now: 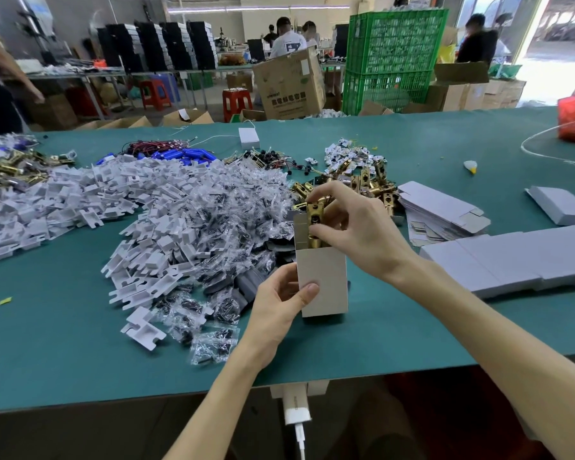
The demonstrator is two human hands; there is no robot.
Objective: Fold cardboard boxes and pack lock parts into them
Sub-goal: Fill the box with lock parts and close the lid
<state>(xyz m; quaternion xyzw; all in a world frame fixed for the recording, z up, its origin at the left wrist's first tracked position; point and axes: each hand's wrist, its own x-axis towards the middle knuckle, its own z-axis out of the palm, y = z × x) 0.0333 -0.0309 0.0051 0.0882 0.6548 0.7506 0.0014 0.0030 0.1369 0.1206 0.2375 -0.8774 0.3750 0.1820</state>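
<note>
A small white cardboard box (324, 280) stands upright on the green table (63, 353), its top open. My left hand (279, 303) grips its lower left side, thumb across the front. My right hand (352, 224) pinches a brass lock latch (315, 220) that sticks halfway out of the box's open top. More brass latches (369, 184) lie in a pile just behind. Flat unfolded boxes (442, 210) are stacked to the right.
White plastic inserts (90, 190) and small clear screw bags (219, 207) cover the table's left and middle. Longer flat white cartons (518, 260) lie at the right. Blue batteries with wires (186, 153) sit behind. Green crates (392, 54) and several people stand beyond the table.
</note>
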